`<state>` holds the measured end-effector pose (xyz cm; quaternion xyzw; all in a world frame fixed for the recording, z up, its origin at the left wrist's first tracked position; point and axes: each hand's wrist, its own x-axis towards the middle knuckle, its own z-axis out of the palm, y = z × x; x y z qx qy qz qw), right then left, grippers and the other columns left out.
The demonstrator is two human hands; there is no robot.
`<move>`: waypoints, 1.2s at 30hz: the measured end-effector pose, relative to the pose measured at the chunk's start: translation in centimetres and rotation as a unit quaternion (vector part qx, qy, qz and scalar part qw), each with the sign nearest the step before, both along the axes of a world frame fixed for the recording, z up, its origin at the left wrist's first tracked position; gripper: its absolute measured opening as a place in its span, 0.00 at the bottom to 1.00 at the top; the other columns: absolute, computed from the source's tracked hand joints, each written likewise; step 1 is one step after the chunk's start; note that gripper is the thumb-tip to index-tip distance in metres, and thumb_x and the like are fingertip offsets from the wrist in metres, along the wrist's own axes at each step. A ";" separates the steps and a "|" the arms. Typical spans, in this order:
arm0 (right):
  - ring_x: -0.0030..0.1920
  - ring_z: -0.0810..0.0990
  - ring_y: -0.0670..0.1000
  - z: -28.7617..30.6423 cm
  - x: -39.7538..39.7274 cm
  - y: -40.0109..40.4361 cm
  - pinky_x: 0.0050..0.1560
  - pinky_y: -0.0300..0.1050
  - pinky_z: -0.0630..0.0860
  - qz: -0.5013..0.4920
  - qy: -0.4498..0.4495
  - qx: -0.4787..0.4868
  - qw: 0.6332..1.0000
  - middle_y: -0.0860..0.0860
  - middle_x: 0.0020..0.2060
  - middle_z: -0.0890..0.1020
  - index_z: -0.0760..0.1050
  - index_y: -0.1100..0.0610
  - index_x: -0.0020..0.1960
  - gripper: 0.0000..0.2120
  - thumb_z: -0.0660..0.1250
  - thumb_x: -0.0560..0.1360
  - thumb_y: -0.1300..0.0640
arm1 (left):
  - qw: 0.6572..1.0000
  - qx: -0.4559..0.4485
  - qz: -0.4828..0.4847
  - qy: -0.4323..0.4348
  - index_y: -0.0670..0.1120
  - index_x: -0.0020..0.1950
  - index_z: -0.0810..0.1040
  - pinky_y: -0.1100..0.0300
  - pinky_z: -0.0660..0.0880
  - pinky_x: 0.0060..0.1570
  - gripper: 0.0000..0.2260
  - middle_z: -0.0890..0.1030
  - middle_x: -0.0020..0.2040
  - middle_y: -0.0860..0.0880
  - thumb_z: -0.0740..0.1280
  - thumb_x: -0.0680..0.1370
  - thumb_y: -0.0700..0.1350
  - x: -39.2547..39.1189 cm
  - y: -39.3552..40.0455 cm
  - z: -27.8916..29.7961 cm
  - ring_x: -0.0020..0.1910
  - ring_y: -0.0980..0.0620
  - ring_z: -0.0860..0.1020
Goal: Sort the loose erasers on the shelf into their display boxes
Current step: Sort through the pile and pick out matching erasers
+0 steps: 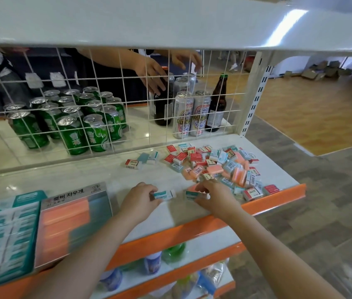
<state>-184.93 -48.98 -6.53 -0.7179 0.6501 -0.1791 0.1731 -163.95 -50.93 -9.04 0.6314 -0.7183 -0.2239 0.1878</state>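
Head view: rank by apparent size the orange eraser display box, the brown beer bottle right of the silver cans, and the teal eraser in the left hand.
1. orange eraser display box, largest, though nearest the camera.
2. brown beer bottle, farther off behind the wire grid.
3. teal eraser, pinched by the left hand, plainly smallest.

Behind a white wire grid [127, 100]: green cans [71, 121] clustered at left, two silver cans [192, 114] between two brown bottles [217, 104] at right, another person's hands [153, 72] reaching in; wooden floor [311, 108] and cardboard boxes [319, 71] beyond.
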 end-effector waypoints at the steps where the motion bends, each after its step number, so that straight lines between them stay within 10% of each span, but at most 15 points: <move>1: 0.52 0.75 0.51 0.0 0.2 -0.1 0.45 0.37 0.67 0.007 0.005 0.007 1.000 0.52 0.55 0.77 0.75 0.57 0.59 0.15 0.66 0.73 0.57 | 1.000 0.003 0.003 -0.001 0.45 0.61 0.77 0.60 0.71 0.55 0.15 0.75 0.56 0.46 0.68 0.75 0.47 0.0 0.0 0.1 0.54 0.49 0.76; 12: 0.55 0.75 0.53 0.7 1.6 -1.0 0.51 0.42 0.71 0.084 0.099 0.069 0.989 0.54 0.57 0.77 0.73 0.55 0.64 0.17 0.65 0.75 0.56 | 0.999 0.011 0.031 0.029 0.48 0.52 0.74 0.54 0.75 0.50 0.08 0.79 0.49 0.49 0.68 0.74 0.42 0.2 0.5 0.4 0.48 0.49 0.77; 23: 0.34 0.72 0.41 0.8 2.4 -1.0 0.32 0.28 0.68 -0.005 -0.143 0.003 0.990 0.47 0.37 0.75 0.74 0.60 0.51 0.07 0.65 0.73 0.64 | 0.987 -0.055 0.040 0.146 0.48 0.52 0.75 0.63 0.71 0.39 0.11 0.74 0.39 0.55 0.65 0.73 0.35 1.8 -0.5 3.1 0.38 0.54 0.73; 27: 0.38 0.75 0.47 0.3 2.1 -0.3 0.40 0.36 0.73 -0.050 -0.215 0.000 0.975 0.46 0.37 0.73 0.71 0.53 0.46 0.10 0.65 0.73 0.67 | 0.995 -0.037 -0.015 0.087 0.46 0.56 0.75 0.59 0.72 0.47 0.12 0.76 0.43 0.53 0.65 0.73 0.37 1.2 -0.9 3.0 0.42 0.53 0.74; 36: 0.45 0.75 0.48 0.0 -0.4 0.8 0.45 0.41 0.72 -0.045 -0.032 0.065 0.996 0.48 0.43 0.77 0.77 0.57 0.55 0.12 0.65 0.72 0.64 | 0.998 0.001 -0.035 -0.051 0.51 0.60 0.74 0.59 0.71 0.54 0.12 0.77 0.57 0.53 0.64 0.76 0.44 0.1 -0.3 1.5 0.57 0.52 0.75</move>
